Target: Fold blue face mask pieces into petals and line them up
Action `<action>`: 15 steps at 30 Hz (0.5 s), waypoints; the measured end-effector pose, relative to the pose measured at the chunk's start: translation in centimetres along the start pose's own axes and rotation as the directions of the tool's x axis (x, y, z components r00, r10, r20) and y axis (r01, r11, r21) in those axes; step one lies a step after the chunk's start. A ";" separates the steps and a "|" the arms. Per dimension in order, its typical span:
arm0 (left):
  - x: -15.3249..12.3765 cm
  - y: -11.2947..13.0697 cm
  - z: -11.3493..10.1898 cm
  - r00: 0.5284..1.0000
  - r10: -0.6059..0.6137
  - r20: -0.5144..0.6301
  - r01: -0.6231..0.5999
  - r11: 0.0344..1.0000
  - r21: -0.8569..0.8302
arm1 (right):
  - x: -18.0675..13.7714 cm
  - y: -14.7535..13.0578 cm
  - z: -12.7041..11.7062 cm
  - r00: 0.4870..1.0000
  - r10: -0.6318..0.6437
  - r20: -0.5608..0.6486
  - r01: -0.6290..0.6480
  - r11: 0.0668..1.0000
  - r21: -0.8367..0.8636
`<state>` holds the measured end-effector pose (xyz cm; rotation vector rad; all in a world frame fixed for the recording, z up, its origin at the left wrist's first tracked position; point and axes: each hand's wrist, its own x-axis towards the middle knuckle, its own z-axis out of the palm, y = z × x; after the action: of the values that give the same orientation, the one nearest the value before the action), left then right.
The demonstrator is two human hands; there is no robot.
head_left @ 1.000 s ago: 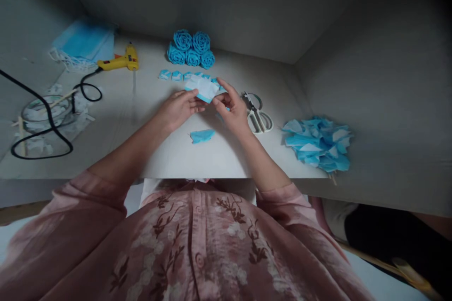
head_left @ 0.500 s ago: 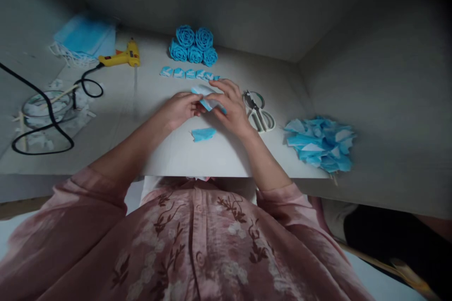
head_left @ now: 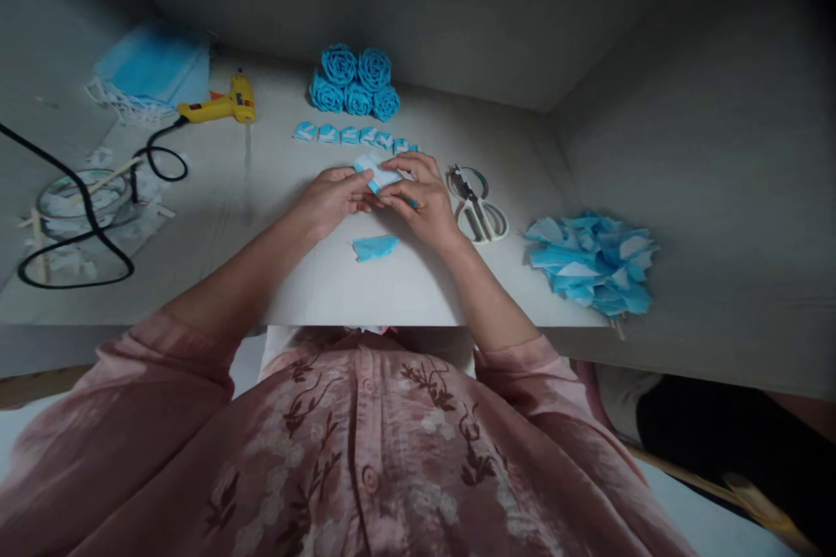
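Between my two hands is a small folded piece of blue-and-white mask fabric [head_left: 380,173], held above the table. My left hand [head_left: 336,193] pinches its left side between thumb and fingers. On its right side, my right hand [head_left: 421,191] grips it with thumb and fingers, hiding part of that edge. Just below the hands lies a loose blue fabric piece [head_left: 374,248]. Beyond them runs a row of small folded blue-and-white pieces [head_left: 350,135], its right end partly covered by my right hand.
Several rolled blue rosettes [head_left: 358,99] are stacked at the back. White-handled scissors [head_left: 480,213] lie right of my hands, and a heap of blue pieces [head_left: 591,261] farther right. At left are a yellow glue gun [head_left: 222,107], blue masks [head_left: 153,65] and a bowl of scraps [head_left: 84,198].
The fabric piece has been turned and flattened between my fingers, so more of its white side shows. My right fingers have shifted along it. The view has moved slightly.
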<state>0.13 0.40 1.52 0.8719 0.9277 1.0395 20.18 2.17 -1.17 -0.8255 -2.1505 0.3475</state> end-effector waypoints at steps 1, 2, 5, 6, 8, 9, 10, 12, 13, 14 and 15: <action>0.0 0.0 0.0 1.000 0.001 0.007 -0.001 1.000 -0.004 | 0.0 -0.1 0.0 1.000 0.007 -0.002 -0.007 1.000 0.007; 0.0 0.1 0.0 1.000 0.001 0.017 0.000 1.000 -0.010 | 0.0 -0.1 0.0 1.000 0.013 -0.003 -0.013 1.000 0.010; -0.1 0.2 -0.2 0.999 -0.005 0.047 0.006 1.000 -0.016 | 0.0 -0.2 0.0 1.000 0.030 0.008 -0.030 0.999 0.013; -0.1 0.2 -0.2 0.999 -0.002 0.052 0.003 1.000 -0.010 | 0.1 -0.3 0.0 0.999 0.034 0.013 -0.034 0.999 0.015; 0.0 0.1 -0.3 0.999 0.018 0.045 -0.018 1.000 0.010 | 0.1 -0.3 0.0 0.999 0.033 0.020 -0.034 0.999 0.018; 0.0 0.0 -0.3 0.999 0.034 0.033 -0.035 0.999 0.022 | 0.1 -0.4 0.0 0.999 0.032 0.022 -0.032 0.999 0.017; 0.1 -0.1 -0.3 0.998 0.052 0.019 -0.052 0.998 0.036 | 0.1 -0.5 0.1 0.999 0.033 0.021 -0.034 0.999 0.018; 0.2 -0.4 -0.3 0.996 0.091 -0.003 -0.090 0.993 0.078 | 0.1 -0.5 0.2 0.999 0.041 0.007 -0.041 0.999 0.030; 0.2 -0.5 -0.3 0.994 0.113 -0.011 -0.111 0.988 0.108 | 0.0 -0.5 0.3 0.999 0.048 -0.011 -0.048 0.998 0.047; 0.2 -0.5 -0.3 0.991 0.136 -0.014 -0.132 0.981 0.142 | 0.0 -0.5 0.3 0.998 0.061 -0.033 -0.058 0.996 0.072; 0.2 -0.6 -0.2 0.987 0.157 -0.015 -0.152 0.972 0.176 | 0.0 -0.4 0.4 0.995 0.081 -0.054 -0.075 0.992 0.103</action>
<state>0.16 0.45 0.86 1.0919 0.9982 1.1183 19.68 1.84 -1.26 -0.8533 -2.0335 0.4624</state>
